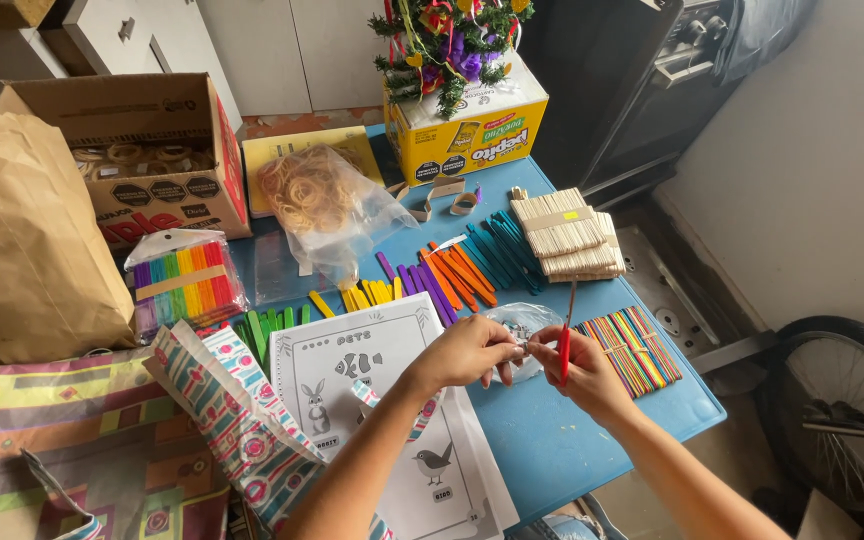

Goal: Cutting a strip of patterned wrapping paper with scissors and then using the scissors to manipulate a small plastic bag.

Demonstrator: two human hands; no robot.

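My left hand point(467, 350) pinches the edge of a small clear plastic bag point(524, 322) above the blue table point(552, 440). My right hand point(584, 368) grips red-handled scissors point(566, 345), blade pointing up, against the same bag. Both hands meet over the table's front right part. A white colouring sheet with animal drawings point(372, 400) lies just left of them. A bundle of thin multicoloured sticks point(632, 348) lies to the right of my right hand.
Loose coloured craft sticks point(442, 275) fan across the table middle, with bundles of plain wooden sticks point(567, 232) behind. A bag of rubber bands point(317, 195), cardboard boxes point(167, 150), a brown paper bag point(22, 240), patterned gift bags point(232, 420) and a bicycle wheel point(837, 400) surround the table.
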